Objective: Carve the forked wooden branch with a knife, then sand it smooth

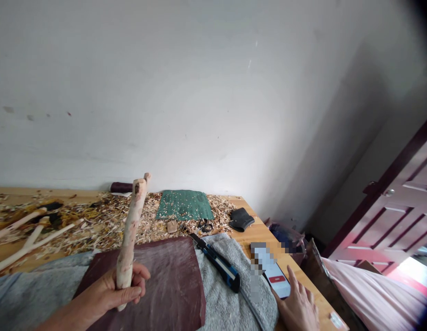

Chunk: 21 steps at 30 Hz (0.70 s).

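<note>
Pale stick [128,243] left of utility knife [220,265], near upright, top leaning right; left hand [110,293] grip closed round lower end. Right hand [299,307] right of knife, nearer its handle end: grip loose, fingers spread by phone [276,271]. Desk [325,301] edge farther right of knife; maroon sheet [168,285] spans gap left.

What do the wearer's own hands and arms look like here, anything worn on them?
Both the left hand and right hand are ungloved, with no ring visible. The left forearm shows no sleeve, watch or marking; the right forearm is out of frame.
</note>
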Tool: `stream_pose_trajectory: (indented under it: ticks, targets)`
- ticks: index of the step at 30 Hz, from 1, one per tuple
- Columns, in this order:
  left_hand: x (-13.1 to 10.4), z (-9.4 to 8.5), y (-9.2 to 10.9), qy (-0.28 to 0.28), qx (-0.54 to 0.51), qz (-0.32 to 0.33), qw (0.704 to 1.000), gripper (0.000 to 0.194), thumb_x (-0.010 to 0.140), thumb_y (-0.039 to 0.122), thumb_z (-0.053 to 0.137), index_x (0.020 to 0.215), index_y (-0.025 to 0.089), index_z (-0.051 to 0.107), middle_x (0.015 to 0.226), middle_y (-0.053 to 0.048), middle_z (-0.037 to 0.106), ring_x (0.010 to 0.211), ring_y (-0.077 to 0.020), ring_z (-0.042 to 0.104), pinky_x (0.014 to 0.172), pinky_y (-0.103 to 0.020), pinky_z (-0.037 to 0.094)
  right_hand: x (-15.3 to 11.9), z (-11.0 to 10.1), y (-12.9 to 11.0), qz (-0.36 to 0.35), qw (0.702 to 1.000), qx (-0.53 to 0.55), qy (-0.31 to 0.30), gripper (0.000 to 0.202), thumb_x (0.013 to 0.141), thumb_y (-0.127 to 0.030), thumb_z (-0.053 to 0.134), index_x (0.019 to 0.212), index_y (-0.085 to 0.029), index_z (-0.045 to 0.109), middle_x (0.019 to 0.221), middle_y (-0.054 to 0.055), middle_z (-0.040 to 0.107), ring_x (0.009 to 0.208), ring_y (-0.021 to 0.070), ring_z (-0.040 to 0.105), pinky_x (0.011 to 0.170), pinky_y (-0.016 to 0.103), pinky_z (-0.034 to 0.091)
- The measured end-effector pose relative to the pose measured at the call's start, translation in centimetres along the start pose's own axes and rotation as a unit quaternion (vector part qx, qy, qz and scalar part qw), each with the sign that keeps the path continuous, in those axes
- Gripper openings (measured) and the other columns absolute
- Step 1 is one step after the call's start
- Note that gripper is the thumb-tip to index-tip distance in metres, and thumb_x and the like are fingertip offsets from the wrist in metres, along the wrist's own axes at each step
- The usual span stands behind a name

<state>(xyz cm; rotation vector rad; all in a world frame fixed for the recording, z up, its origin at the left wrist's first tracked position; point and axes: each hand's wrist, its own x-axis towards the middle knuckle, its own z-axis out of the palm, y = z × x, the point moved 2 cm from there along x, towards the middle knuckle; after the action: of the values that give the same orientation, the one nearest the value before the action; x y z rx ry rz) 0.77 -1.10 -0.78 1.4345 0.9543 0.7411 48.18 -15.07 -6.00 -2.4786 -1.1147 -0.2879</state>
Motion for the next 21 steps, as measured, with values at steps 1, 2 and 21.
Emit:
stream_pose_trajectory:
  ticks: [1, 2, 21]
  targets:
    - [-0.1, 0.0, 0.2, -0.009, -0.003, 0.001, 1.0, 0.038, 0.065, 0.056, 0.074, 0.09, 0.027, 0.067, 0.071, 0.003, 0.065, 0.066, -0.0194, 0.057, 0.063, -0.031, 0.041, 0.0, 0.0, -0.1, 0.001, 1.0, -0.005, -0.006, 0.09, 0.075, -0.068, 0.042, 0.145, -0.013, 0.037, 0.122, 0.018, 0.062, 0.117, 0.0425, 0.048, 0.09, 0.055, 0.039]
    - [-0.1, -0.1, 0.5, -0.02, -0.006, 0.003, 1.0, 0.036, 0.067, 0.054, 0.074, 0.089, 0.027, 0.067, 0.072, 0.002, 0.066, 0.067, -0.0192, 0.057, 0.061, -0.03, 0.04, 0.0, -0.1, -0.1, 0.002, 1.0, -0.007, -0.008, 0.09, 0.075, -0.067, 0.042, 0.145, -0.012, 0.036, 0.12, 0.018, 0.062, 0.116, 0.0422, 0.048, 0.089, 0.055, 0.039]
    - [-0.4, -0.5, 0.9, -0.057, 0.008, -0.002, 0.998, 0.028, 0.075, 0.05, 0.072, 0.094, 0.029, 0.068, 0.076, 0.003, 0.066, 0.07, -0.0183, 0.057, 0.06, -0.026, 0.04, 0.3, -0.3, -0.9, -0.006, 0.999, -0.029, 0.024, 0.089, 0.078, -0.069, 0.043, 0.143, -0.009, 0.039, 0.12, 0.02, 0.061, 0.116, 0.0419, 0.049, 0.09, 0.054, 0.04]
